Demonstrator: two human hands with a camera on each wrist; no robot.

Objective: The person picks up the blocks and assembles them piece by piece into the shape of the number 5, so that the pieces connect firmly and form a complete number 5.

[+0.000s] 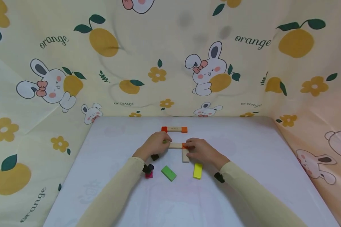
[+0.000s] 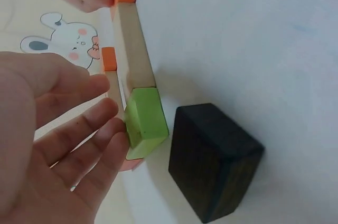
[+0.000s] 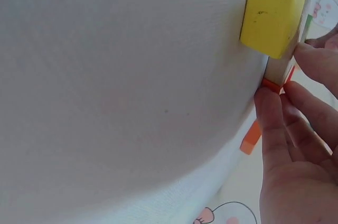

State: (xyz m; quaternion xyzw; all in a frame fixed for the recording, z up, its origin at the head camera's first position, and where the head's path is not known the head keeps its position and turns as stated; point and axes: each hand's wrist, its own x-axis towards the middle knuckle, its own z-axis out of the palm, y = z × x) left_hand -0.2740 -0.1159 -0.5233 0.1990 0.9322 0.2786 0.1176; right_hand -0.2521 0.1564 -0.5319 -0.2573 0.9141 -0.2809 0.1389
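Observation:
My left hand (image 1: 156, 143) has its fingers slightly bent and spread. Its fingertips rest at the side of a green block (image 2: 150, 113), which abuts one end of a plain wooden block (image 1: 175, 146). At the other end of that block is an orange block (image 1: 183, 145), which my right hand (image 1: 202, 149) pinches with thumb and fingertips; the fingers partly cover it. From this corner, a second plain wooden block (image 1: 185, 156) runs toward me. A black block (image 2: 214, 160) stands close by my left hand, and a yellow block (image 3: 274, 12) lies near my right wrist.
Behind the hands lies a row made of a red block (image 1: 164, 129), a plain block (image 1: 174, 129) with printed marks and another orange block (image 1: 184, 129). Nearer to me are a loose green block (image 1: 169, 173) and a pink block (image 1: 149, 175), partly hidden by my left wrist.

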